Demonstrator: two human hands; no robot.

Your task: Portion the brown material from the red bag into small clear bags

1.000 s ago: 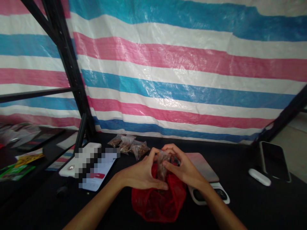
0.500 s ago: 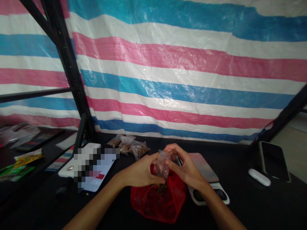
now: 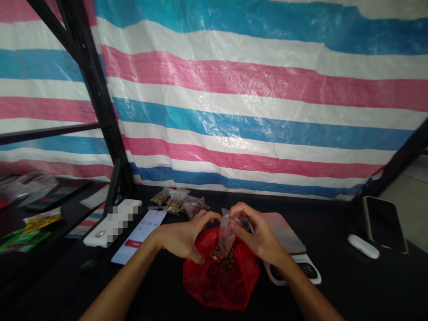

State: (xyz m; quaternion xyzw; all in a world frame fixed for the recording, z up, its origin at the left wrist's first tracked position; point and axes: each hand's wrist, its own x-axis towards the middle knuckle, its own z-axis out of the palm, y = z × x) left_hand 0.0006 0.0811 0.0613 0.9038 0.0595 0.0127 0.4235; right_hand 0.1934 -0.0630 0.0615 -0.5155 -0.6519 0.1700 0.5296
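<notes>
The right hand (image 3: 256,236) pinches a small clear bag (image 3: 228,232) between thumb and fingers, holding it over the mouth of a soft red bag (image 3: 217,290) on the table (image 3: 160,294). The left hand (image 3: 185,238) is spread, thumb well apart from fingers, with nothing in its grip — the thumb is at the red bag's left rim, but I cannot tell whether it presses there. Loose brown pieces (image 3: 227,261) lie in the red bag, by the clear bag's lower end

With one hand alone on it, the thin film could slip or twist, since it gives little to hold. Should the left thumb catch the red rim, the limp wall might sag and spill pieces onto the table. The filled bags (image 3: 174,203) lie close behind the left hand — a careless backward sweep of the fingers could knock them out of place
</notes>
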